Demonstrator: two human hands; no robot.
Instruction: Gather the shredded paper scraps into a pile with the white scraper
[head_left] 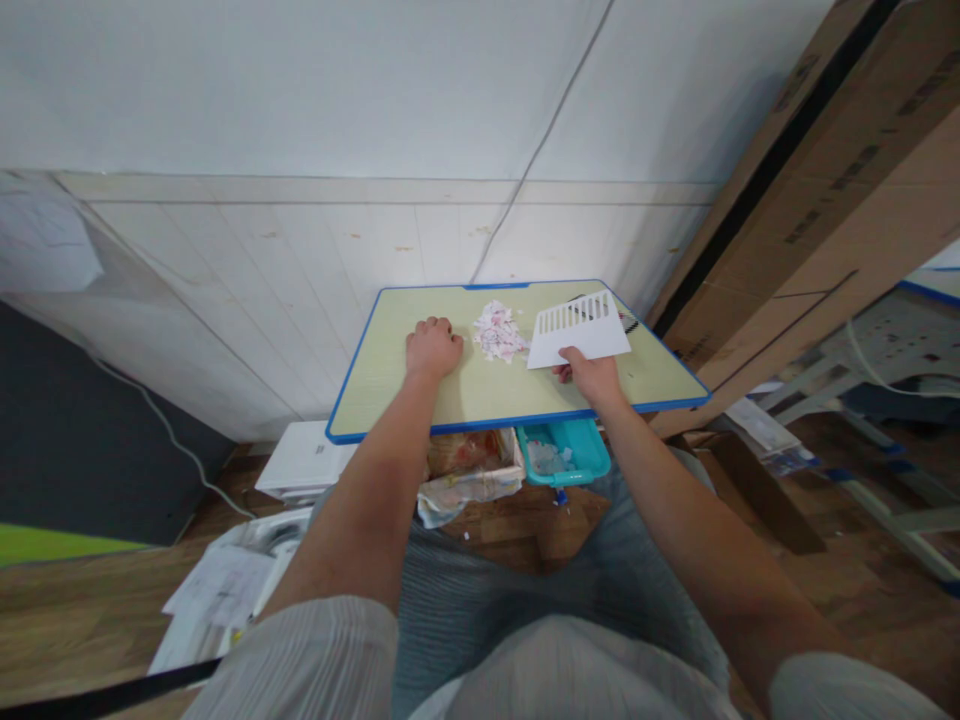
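My right hand (pixel 589 375) grips the lower edge of a white sheet (pixel 592 343), thumb on top. A row of long slots is cut along the sheet's far side, leaving comb-like strips. Left of the sheet lies a heap of small white and pinkish paper scraps (pixel 499 332) on the table. On the other side of the heap, my left hand (pixel 433 347) rests palm down with its fingers curled in; nothing shows in it. A dark thing (pixel 630 322) lies partly under the sheet and shows through the slots; its kind is hidden.
The small pale table (pixel 480 400) has a blue rim and stands against a white wall. Below its front edge are a teal basket (pixel 600 452) with scraps inside and a lined box (pixel 469 480). Tall cardboard boxes (pixel 810 170) stand close on the right.
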